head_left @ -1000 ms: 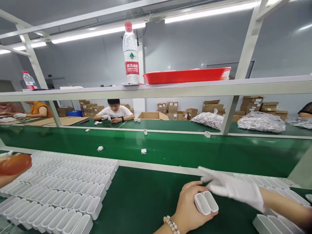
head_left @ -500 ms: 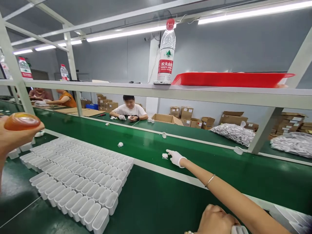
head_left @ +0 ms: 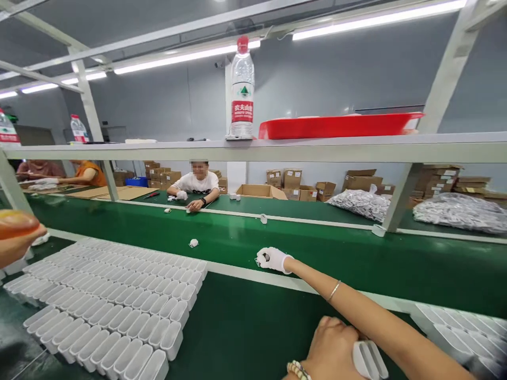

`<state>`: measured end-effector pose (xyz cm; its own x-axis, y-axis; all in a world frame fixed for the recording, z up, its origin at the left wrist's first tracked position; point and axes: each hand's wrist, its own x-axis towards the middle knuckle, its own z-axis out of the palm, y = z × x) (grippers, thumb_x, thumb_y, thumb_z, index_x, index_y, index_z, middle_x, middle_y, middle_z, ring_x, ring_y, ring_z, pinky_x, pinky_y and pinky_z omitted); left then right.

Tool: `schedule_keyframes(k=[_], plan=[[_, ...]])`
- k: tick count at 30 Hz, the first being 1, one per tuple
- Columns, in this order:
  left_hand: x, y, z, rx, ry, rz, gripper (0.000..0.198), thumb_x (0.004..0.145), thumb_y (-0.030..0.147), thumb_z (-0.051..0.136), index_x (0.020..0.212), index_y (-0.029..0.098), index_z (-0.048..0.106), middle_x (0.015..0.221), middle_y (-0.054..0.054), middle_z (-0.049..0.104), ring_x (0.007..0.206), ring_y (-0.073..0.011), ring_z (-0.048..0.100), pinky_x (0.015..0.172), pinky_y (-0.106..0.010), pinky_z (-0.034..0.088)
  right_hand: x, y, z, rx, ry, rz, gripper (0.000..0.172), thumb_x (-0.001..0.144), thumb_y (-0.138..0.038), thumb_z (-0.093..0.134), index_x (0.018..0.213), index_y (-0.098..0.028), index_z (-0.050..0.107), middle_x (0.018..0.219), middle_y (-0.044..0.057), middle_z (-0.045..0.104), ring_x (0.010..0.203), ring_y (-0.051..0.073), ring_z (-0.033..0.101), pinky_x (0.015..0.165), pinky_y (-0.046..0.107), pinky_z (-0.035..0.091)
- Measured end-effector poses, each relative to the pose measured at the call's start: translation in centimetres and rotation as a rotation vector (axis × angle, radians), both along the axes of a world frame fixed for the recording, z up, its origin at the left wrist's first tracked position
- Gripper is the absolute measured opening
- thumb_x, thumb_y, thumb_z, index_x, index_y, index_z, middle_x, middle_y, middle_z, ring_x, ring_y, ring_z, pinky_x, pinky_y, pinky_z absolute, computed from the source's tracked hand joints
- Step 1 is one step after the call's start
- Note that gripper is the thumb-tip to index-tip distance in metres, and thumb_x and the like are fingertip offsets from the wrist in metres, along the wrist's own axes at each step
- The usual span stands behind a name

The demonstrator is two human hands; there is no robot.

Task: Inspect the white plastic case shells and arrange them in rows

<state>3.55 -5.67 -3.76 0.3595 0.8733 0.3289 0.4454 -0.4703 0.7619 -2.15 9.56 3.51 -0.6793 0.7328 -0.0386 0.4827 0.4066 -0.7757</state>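
My right hand [head_left: 273, 259] wears a white glove and reaches across the green conveyor belt [head_left: 356, 253]. Its fingers close over a small white plastic part, mostly hidden inside the glove. My bare left hand [head_left: 330, 348] is low at the front and grips white oblong plastic cases [head_left: 369, 360]. Tight rows of similar open cases [head_left: 119, 311] fill the bench on the left, and more [head_left: 459, 332] lie at the lower right. Another small white part [head_left: 193, 243] rests on the belt, beyond my reach.
A white shelf rail [head_left: 277, 149] crosses the view, bearing a red tray [head_left: 336, 126] and a water bottle [head_left: 242, 87]. At far left, another person's hand [head_left: 16, 235] holds an orange object. A co-worker [head_left: 196, 184] sits across the belt. Cartons [head_left: 293, 182] and plastic bags [head_left: 461, 212] stand behind.
My gloved right hand has gone from pointing beside the small white part to closing over it. The view has swung slightly, and the orange object has moved toward the left edge.
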Motion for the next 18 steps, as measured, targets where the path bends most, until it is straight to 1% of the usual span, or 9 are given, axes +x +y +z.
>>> schedule_keyframes(k=[2, 4, 7, 9, 10, 12, 14, 16, 18], plan=[[-0.5, -0.8, 0.8, -0.016, 0.014, 0.056, 0.038, 0.06, 0.035, 0.086, 0.094, 0.023, 0.074, 0.09, -0.006, 0.075, 0.092, -0.0329, 0.07, 0.093, -0.044, 0.051, 1.6, -0.9, 1.7, -0.012, 0.095, -0.011, 0.022, 0.098, -0.032, 0.064, 0.109, -0.013, 0.064, 0.101, 0.005, 0.067, 0.085, 0.016, 0.066, 0.075, 0.033, 0.058], [-0.9, -1.4, 1.6, -0.023, 0.016, 0.083, 0.039, 0.064, 0.031, 0.084, 0.101, 0.021, 0.073, 0.095, -0.006, 0.076, 0.091, -0.0308, 0.07, 0.09, -0.043, 0.052, 4.7, -2.3, 3.6, -0.01, 0.197, -0.024, 0.025, 0.093, -0.03, 0.07, 0.11, -0.013, 0.063, 0.098, 0.004, 0.067, 0.083, 0.016, 0.066, 0.075, 0.033, 0.058], [-1.3, -2.2, 2.9, -0.03, -0.019, 0.074, 0.035, 0.068, 0.021, 0.078, 0.103, 0.021, 0.07, 0.094, -0.003, 0.075, 0.086, -0.0252, 0.07, 0.083, -0.037, 0.055, 11.6, -6.0, 6.4, 0.016, 0.329, -0.033, 0.042, 0.081, -0.03, 0.08, 0.115, -0.014, 0.062, 0.101, 0.006, 0.068, 0.088, 0.017, 0.066, 0.08, 0.035, 0.058], [-1.4, -2.5, 4.0, -0.026, -0.052, 0.06, 0.033, 0.069, 0.017, 0.075, 0.102, 0.02, 0.069, 0.091, -0.001, 0.075, 0.083, -0.0224, 0.069, 0.078, -0.033, 0.055, 16.7, -9.6, 7.7, 0.045, 0.386, -0.047, 0.052, 0.077, -0.034, 0.083, 0.12, -0.016, 0.062, 0.108, 0.007, 0.068, 0.096, 0.02, 0.065, 0.087, 0.038, 0.058], [-1.4, -2.6, 4.8, -0.021, -0.065, 0.052, 0.031, 0.069, 0.017, 0.075, 0.1, 0.02, 0.068, 0.09, -0.001, 0.074, 0.082, -0.0215, 0.069, 0.076, -0.032, 0.055, 18.9, -11.6, 8.1, 0.062, 0.399, -0.062, 0.054, 0.077, -0.037, 0.083, 0.123, -0.017, 0.062, 0.11, 0.008, 0.069, 0.098, 0.02, 0.065, 0.09, 0.04, 0.057], [-1.6, -3.0, 6.6, -0.006, -0.081, 0.037, 0.026, 0.072, 0.018, 0.074, 0.098, 0.018, 0.067, 0.087, -0.001, 0.074, 0.079, -0.0202, 0.068, 0.071, -0.029, 0.053, 22.4, -15.1, 8.6, 0.118, 0.392, -0.095, 0.053, 0.08, -0.04, 0.079, 0.125, -0.019, 0.062, 0.107, 0.007, 0.07, 0.095, 0.02, 0.065, 0.09, 0.039, 0.056], [-1.7, -3.5, 8.9, 0.008, -0.079, 0.026, 0.024, 0.074, 0.021, 0.074, 0.096, 0.018, 0.067, 0.085, -0.001, 0.074, 0.075, -0.0189, 0.067, 0.066, -0.026, 0.052, 24.4, -17.7, 8.9, 0.204, 0.355, -0.099, 0.048, 0.085, -0.042, 0.075, 0.126, -0.021, 0.063, 0.098, 0.005, 0.07, 0.084, 0.018, 0.063, 0.083, 0.036, 0.057], [-2.0, -4.3, 11.4, 0.031, -0.051, 0.006, 0.024, 0.074, 0.025, 0.076, 0.096, 0.02, 0.067, 0.085, 0.0, 0.075, 0.073, -0.0182, 0.067, 0.064, -0.025, 0.051, 25.2, -19.1, 9.3, 0.316, 0.333, -0.039, 0.037, 0.09, -0.042, 0.07, 0.12, -0.021, 0.065, 0.087, 0.002, 0.067, 0.073, 0.015, 0.058, 0.073, 0.031, 0.056], [-2.3, -5.3, 13.8, 0.078, -0.001, -0.021, 0.025, 0.076, 0.027, 0.076, 0.099, 0.022, 0.068, 0.089, 0.0, 0.076, 0.074, -0.0182, 0.069, 0.066, -0.025, 0.052, 25.4, -19.7, 9.8, 0.418, 0.349, 0.042, 0.024, 0.096, -0.04, 0.061, 0.109, -0.021, 0.067, 0.08, 0.001, 0.063, 0.068, 0.014, 0.053, 0.068, 0.028, 0.052]])
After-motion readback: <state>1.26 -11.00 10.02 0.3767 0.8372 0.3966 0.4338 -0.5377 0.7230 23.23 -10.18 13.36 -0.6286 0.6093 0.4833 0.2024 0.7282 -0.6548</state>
